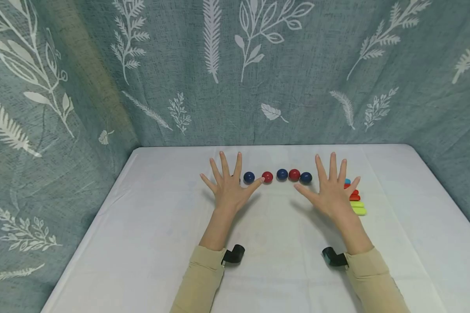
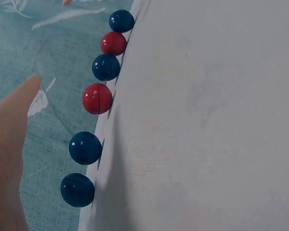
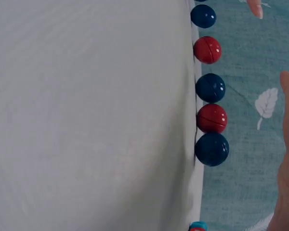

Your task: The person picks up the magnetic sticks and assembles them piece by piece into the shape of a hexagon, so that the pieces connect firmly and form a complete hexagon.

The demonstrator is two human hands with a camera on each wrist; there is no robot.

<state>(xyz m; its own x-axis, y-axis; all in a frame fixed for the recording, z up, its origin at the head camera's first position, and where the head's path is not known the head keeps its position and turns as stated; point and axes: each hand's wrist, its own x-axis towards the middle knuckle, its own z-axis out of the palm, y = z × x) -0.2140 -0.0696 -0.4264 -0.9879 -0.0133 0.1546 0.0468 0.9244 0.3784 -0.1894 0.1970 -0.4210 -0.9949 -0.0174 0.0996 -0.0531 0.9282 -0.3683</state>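
My left hand (image 1: 230,191) is held above the white table with its fingers spread wide, gripping nothing. On the right, my right hand (image 1: 330,195) hovers the same way, its fingers spread too. Beyond them lies a row of shiny balls, among them a blue ball (image 1: 249,177), a red ball (image 1: 267,177) behind the left thumb tip, and another red ball (image 1: 294,175) between two blue ones. The left hand mostly hides the leftmost blue ball (image 2: 77,190) in the head view. Partly behind the right hand are yellow-green pieces (image 1: 359,211) and red pieces (image 1: 354,198).
A white cloth covers the table (image 1: 274,261). Behind and beside it hangs a blue-green curtain (image 1: 227,108) with white leaf prints. Small black devices are strapped at both wrists, one a left wrist camera (image 1: 235,254). A small blue piece (image 1: 347,181) lies beyond the red ones.
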